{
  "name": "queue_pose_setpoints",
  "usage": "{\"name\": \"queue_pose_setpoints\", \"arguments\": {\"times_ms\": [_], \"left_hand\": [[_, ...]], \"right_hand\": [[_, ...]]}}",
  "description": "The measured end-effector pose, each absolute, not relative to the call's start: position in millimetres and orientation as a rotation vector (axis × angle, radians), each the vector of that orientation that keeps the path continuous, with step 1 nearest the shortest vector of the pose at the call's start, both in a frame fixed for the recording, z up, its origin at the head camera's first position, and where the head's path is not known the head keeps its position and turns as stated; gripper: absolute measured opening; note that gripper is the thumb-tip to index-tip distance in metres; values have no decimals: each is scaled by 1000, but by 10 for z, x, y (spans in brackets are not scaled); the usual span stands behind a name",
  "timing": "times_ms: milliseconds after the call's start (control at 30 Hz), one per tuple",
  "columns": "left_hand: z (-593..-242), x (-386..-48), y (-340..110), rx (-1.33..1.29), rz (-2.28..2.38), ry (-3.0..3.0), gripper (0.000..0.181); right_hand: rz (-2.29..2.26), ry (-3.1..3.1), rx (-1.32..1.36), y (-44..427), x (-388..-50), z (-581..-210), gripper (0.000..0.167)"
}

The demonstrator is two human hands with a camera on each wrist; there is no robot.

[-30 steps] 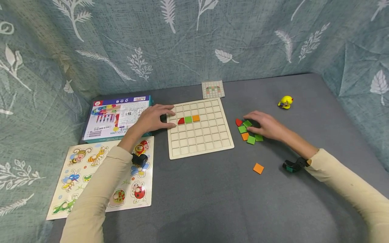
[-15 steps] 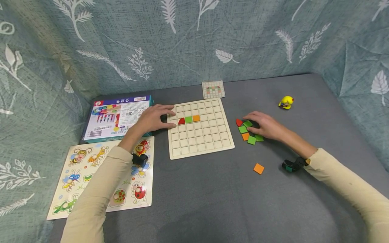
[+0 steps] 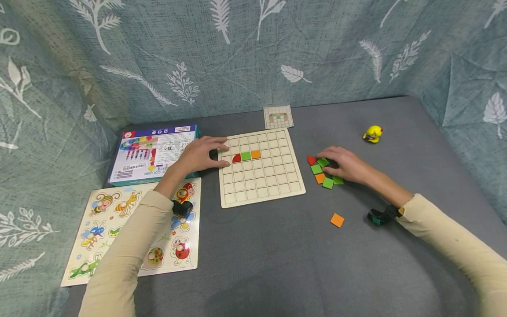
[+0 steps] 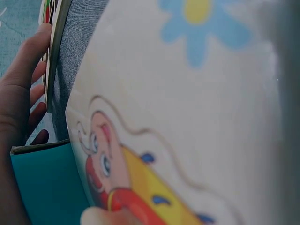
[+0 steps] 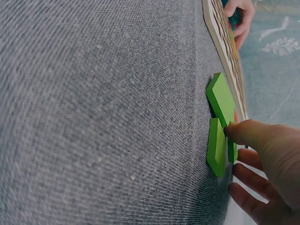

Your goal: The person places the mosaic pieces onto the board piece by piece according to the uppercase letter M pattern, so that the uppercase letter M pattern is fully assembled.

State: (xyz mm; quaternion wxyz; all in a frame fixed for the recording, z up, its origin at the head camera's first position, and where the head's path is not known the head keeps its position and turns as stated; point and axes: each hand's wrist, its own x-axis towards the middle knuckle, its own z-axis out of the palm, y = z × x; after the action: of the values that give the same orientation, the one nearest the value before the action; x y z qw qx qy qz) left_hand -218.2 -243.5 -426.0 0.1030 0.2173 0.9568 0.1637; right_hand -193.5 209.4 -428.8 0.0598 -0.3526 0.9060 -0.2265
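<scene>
A pale wooden grid board (image 3: 261, 180) lies mid-table. In one row it bears a red quarter-round tile (image 3: 236, 158), a green square tile (image 3: 246, 156) and an orange square tile (image 3: 255, 154). My left hand (image 3: 200, 154) rests at the board's left edge, thumb and fingers spread apart. To the right of the board, my right hand (image 3: 348, 165) rests over a loose pile of tiles, its fingers relaxed. The thumb touches by a green tile (image 5: 220, 98) in the right wrist view. A red tile (image 3: 311, 160) and an orange tile (image 3: 319, 178) show in the pile; my hand hides part of it.
A small pattern card (image 3: 278, 117) lies behind the board. An orange tile (image 3: 337, 220) sits alone nearer me. At left are a printed box (image 3: 134, 176) and an insect peg puzzle (image 3: 130, 255), partly under my left arm. A yellow toy duck (image 3: 372, 133) stands at the back right.
</scene>
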Motion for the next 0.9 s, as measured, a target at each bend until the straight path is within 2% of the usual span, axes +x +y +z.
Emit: {"name": "queue_pose_setpoints", "arguments": {"times_ms": [300,667,900], "left_hand": [[-4269,-2175,-2438,640,485,2828,57],[-4243,-2180,-2446,661,497,2828,55],[-4252,-2175,-2438,656,492,2827,56]], "right_hand": [[-643,2757,-1206,2123,-1960,-4314,31],[-587,2854,-1556,2194,-2081,-4361,27],[-660,2921,-1593,2199,-2177,-4315,27]]}}
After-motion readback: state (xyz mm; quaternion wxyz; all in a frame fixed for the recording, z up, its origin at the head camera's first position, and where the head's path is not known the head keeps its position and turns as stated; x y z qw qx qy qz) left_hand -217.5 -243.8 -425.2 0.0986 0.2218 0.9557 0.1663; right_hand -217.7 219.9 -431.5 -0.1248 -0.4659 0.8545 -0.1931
